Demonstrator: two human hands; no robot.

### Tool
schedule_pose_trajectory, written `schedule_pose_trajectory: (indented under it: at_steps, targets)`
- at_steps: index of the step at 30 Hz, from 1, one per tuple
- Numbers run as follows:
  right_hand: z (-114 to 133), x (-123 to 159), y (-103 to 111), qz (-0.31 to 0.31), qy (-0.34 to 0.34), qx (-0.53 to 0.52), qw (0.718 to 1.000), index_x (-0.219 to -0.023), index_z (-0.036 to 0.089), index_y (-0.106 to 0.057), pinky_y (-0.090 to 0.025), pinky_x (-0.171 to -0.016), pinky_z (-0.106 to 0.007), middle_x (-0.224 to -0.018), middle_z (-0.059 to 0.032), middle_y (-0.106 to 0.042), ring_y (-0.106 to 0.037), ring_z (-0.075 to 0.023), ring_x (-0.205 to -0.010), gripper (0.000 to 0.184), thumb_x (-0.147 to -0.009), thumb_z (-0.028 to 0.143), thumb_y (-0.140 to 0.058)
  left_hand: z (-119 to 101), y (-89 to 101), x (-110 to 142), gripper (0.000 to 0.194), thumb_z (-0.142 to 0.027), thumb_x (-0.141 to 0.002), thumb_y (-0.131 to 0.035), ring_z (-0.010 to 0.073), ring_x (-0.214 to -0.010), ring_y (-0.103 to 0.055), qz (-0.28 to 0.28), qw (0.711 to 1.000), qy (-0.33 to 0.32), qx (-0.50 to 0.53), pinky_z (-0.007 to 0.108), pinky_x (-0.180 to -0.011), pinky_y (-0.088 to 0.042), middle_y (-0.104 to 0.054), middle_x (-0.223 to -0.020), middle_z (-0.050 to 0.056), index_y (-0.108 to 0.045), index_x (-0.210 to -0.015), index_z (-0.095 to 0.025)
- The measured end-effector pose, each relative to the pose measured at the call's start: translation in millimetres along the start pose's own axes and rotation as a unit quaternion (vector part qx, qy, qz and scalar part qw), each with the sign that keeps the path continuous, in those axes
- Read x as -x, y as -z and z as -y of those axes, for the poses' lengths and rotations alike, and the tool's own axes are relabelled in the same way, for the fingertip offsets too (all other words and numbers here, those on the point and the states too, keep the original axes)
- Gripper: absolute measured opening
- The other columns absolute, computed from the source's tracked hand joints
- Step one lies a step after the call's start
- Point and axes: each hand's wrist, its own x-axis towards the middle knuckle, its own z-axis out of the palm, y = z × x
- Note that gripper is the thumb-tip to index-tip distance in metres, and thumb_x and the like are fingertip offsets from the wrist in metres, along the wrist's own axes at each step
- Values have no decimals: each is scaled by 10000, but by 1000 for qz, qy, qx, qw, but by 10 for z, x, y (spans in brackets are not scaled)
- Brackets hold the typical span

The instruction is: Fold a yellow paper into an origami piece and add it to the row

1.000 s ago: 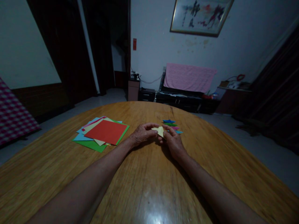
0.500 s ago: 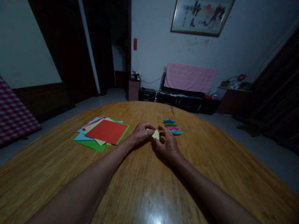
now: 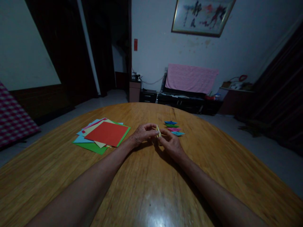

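Note:
A small folded piece of pale yellow paper (image 3: 158,130) is pinched between my two hands above the middle of the wooden table (image 3: 142,176). It stands upright, its narrow pointed edge toward me. My left hand (image 3: 145,133) grips it from the left with thumb and fingers. From the right, my right hand (image 3: 172,144) closes on its lower side with thumb and fingertips. Just beyond my right hand lie several folded paper boats in a row: a dark blue boat (image 3: 170,122), a green boat (image 3: 172,126), a pink boat (image 3: 174,129) and a light blue boat (image 3: 178,134).
Left of my hands lies a loose stack of square coloured paper, with a red sheet (image 3: 107,134) on top and a green sheet (image 3: 92,147) underneath. Past the table's far edge stand a black low cabinet (image 3: 181,101) and a screen draped with a pink towel (image 3: 191,78).
The yellow paper has turned from showing a broad face to standing narrow and upright. Both hands have come closer together around it. The paper stack and boats lie as before.

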Motion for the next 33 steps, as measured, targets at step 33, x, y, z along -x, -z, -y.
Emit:
schedule_pose_trajectory:
  at_steps: [33]
  targets:
    - [-161,-49,203,-24,156,343,926,-722,189,-592,-372,-608,-275,-682,-19,-582,-518,-158,-644,64,-737,187,-530,222,-7,-82,124,-119,-715,-548,141,-655,-549,7,844,-274,-461,237,-623,-397,-625,-701,35,-665,-737,-152]
